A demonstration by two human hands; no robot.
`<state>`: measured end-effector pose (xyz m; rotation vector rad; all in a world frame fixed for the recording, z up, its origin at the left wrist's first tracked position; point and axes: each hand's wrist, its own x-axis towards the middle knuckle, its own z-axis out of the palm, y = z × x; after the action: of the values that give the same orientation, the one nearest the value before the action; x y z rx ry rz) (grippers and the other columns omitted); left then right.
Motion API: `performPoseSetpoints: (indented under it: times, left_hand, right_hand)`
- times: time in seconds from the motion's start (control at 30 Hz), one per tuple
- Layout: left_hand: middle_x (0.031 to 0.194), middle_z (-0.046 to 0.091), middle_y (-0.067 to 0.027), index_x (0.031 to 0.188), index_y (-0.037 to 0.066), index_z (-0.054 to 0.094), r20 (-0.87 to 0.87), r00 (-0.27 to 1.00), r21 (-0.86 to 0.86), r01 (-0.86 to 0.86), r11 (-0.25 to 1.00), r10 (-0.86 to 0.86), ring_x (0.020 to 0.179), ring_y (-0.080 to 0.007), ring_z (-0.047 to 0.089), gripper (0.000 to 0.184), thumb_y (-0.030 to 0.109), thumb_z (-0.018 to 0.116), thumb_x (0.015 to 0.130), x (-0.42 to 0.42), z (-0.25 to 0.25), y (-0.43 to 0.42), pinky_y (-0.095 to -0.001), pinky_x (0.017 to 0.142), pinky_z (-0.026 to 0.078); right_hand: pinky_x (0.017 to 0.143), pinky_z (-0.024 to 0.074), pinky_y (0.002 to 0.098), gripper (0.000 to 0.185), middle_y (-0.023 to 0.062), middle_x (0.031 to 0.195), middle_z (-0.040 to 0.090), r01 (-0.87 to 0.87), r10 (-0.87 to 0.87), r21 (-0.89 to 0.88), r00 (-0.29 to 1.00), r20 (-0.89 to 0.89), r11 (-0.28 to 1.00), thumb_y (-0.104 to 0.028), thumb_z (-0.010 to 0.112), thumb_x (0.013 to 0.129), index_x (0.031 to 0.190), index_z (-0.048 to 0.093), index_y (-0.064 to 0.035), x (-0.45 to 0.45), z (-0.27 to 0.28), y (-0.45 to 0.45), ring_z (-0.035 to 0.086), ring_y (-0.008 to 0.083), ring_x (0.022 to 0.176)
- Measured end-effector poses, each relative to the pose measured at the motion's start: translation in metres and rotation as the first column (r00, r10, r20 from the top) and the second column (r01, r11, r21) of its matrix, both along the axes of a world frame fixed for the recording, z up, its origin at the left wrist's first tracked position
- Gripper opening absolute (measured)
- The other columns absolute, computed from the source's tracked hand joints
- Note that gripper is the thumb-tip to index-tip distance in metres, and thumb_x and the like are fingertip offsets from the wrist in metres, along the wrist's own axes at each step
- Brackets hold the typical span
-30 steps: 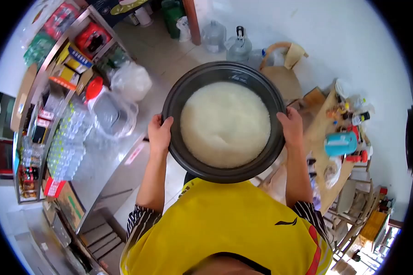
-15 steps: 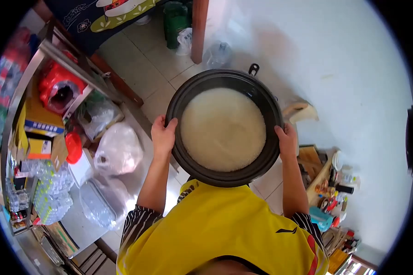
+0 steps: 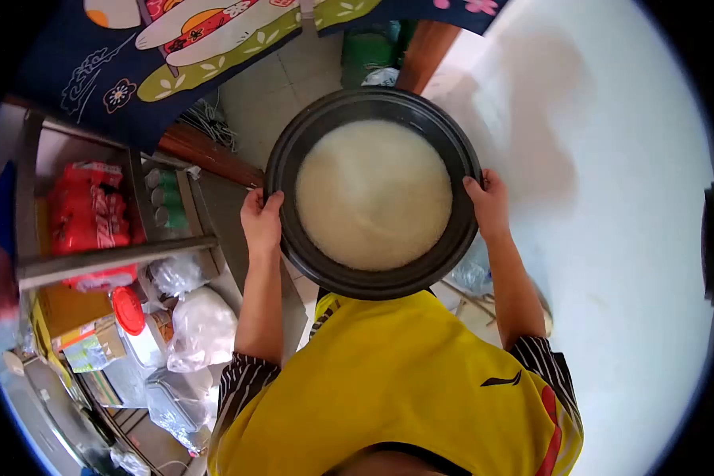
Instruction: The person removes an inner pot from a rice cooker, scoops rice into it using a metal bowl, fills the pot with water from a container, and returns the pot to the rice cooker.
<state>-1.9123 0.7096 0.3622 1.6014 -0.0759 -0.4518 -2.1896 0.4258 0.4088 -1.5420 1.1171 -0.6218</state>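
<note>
A large round black pot (image 3: 309,262) is held out level in front of my yellow shirt. Inside it lies a wide bed of pale rice (image 3: 373,198), seemingly under cloudy water. My left hand (image 3: 262,218) grips the left rim, thumb on top and fingers curled beneath. On the opposite side my right hand (image 3: 488,202) clasps the rim the same way. The fingers under the pot are partly hidden.
A doorway with a dark patterned curtain (image 3: 147,87) and a wooden post (image 3: 427,55) is ahead. Shelves at left carry red-wrapped bottles (image 3: 91,214), a red-lidded tub (image 3: 128,311) and white plastic bags (image 3: 202,329). A white wall (image 3: 611,238) runs along the right.
I have moved forward with the pot, nearer the curtained doorway. The cluttered low shelf at right has left the view, and the water jug by the post no longer shows there.
</note>
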Motion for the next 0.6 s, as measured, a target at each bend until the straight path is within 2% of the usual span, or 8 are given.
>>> performPoseSetpoints:
  times: [0.2, 0.3, 0.37, 0.4, 0.47, 0.5, 0.53, 0.6]
  left_hand:
    - [0.087, 0.062, -0.0023, 0.097, -0.003, 0.063, -0.005, 0.995, 0.103, -0.094, 0.990, 0.095, 0.079, -0.0121, 0.053, 0.018, 0.011, 0.067, 0.087, 0.137, -0.009, -0.087, -0.0267, 0.075, 0.043]
    - [0.106, 0.064, -0.0083, 0.111, -0.002, 0.064, -0.025, 0.997, 0.231, -0.067, 0.971, 0.075, 0.098, -0.0202, 0.058, 0.030, 0.015, 0.069, 0.087, 0.216, -0.007, -0.131, -0.0312, 0.089, 0.044]
    - [0.096, 0.064, -0.0050, 0.106, -0.002, 0.065, 0.126, 0.986, 0.224, -0.134, 0.965, 0.108, 0.088, -0.0148, 0.056, 0.024, 0.013, 0.067, 0.087, 0.270, -0.025, -0.150, -0.0283, 0.081, 0.044]
    - [0.093, 0.064, -0.0039, 0.104, -0.001, 0.065, 0.148, 0.983, 0.228, -0.141, 0.963, 0.109, 0.084, -0.0130, 0.056, 0.022, 0.012, 0.067, 0.087, 0.299, -0.032, -0.158, -0.0273, 0.078, 0.044]
    - [0.091, 0.065, -0.0038, 0.106, -0.001, 0.064, -0.018, 0.996, 0.226, -0.082, 0.971, 0.088, 0.081, -0.0130, 0.058, 0.023, 0.013, 0.068, 0.088, 0.373, -0.040, -0.171, -0.0269, 0.075, 0.045]
    - [0.090, 0.065, -0.0037, 0.106, -0.001, 0.064, -0.092, 0.992, 0.214, -0.070, 0.974, 0.091, 0.079, -0.0130, 0.059, 0.024, 0.014, 0.068, 0.088, 0.375, -0.025, -0.175, -0.0268, 0.074, 0.046]
    - [0.071, 0.052, 0.0039, 0.088, 0.002, 0.062, 0.048, 0.993, 0.123, -0.110, 0.986, 0.105, 0.065, -0.0061, 0.045, 0.010, 0.009, 0.069, 0.085, 0.409, -0.027, -0.199, -0.0226, 0.061, 0.036]
    - [0.076, 0.054, 0.0025, 0.088, 0.001, 0.060, -0.007, 0.984, 0.141, -0.178, 0.974, 0.180, 0.068, -0.0068, 0.046, 0.010, 0.008, 0.067, 0.086, 0.450, 0.021, -0.257, -0.0238, 0.063, 0.037]
  right_hand:
    - [0.071, 0.0464, 0.0279, 0.023, 0.0039, 0.083, 0.063, -0.114, 0.115, 0.030, 0.993, -0.030, 0.993, -0.017, 0.066, 0.089, 0.095, 0.063, 0.0043, 0.160, -0.026, -0.099, 0.056, 0.0117, 0.076]
    - [0.074, 0.0470, 0.0281, 0.022, 0.0050, 0.087, 0.065, -0.141, 0.137, -0.053, 0.989, -0.057, 0.989, -0.015, 0.065, 0.089, 0.099, 0.064, 0.0039, 0.242, -0.039, -0.155, 0.057, 0.0121, 0.078]
    - [0.075, 0.0467, 0.0259, 0.020, 0.0043, 0.090, 0.065, -0.234, 0.215, -0.141, 0.967, -0.135, 0.962, -0.013, 0.063, 0.092, 0.103, 0.063, 0.0038, 0.295, -0.048, -0.189, 0.057, 0.0113, 0.081]
    - [0.076, 0.0477, 0.0283, 0.024, 0.0070, 0.095, 0.066, -0.265, 0.262, -0.033, 0.963, -0.070, 0.964, -0.017, 0.063, 0.093, 0.107, 0.063, 0.0031, 0.313, -0.062, -0.207, 0.060, 0.0148, 0.085]
    - [0.077, 0.0482, 0.0298, 0.029, 0.0095, 0.097, 0.067, -0.295, 0.324, -0.235, 0.941, 0.098, 0.926, -0.017, 0.067, 0.090, 0.111, 0.062, 0.0024, 0.343, -0.129, -0.253, 0.061, 0.0172, 0.085]
    - [0.077, 0.0482, 0.0301, 0.029, 0.0098, 0.097, 0.067, -0.304, 0.315, -0.164, 0.948, 0.051, 0.939, -0.016, 0.068, 0.090, 0.111, 0.062, 0.0023, 0.349, -0.104, -0.264, 0.061, 0.0171, 0.085]
    - [0.078, 0.0482, 0.0303, 0.029, 0.0100, 0.097, 0.067, -0.299, 0.300, -0.089, 0.954, -0.002, 0.950, -0.016, 0.068, 0.089, 0.112, 0.062, 0.0021, 0.402, -0.088, -0.286, 0.061, 0.0169, 0.085]
    - [0.079, 0.0482, 0.0308, 0.030, 0.0106, 0.098, 0.067, -0.289, 0.293, 0.049, 0.951, -0.099, 0.956, -0.016, 0.070, 0.088, 0.112, 0.062, 0.0018, 0.495, -0.055, -0.325, 0.061, 0.0166, 0.085]
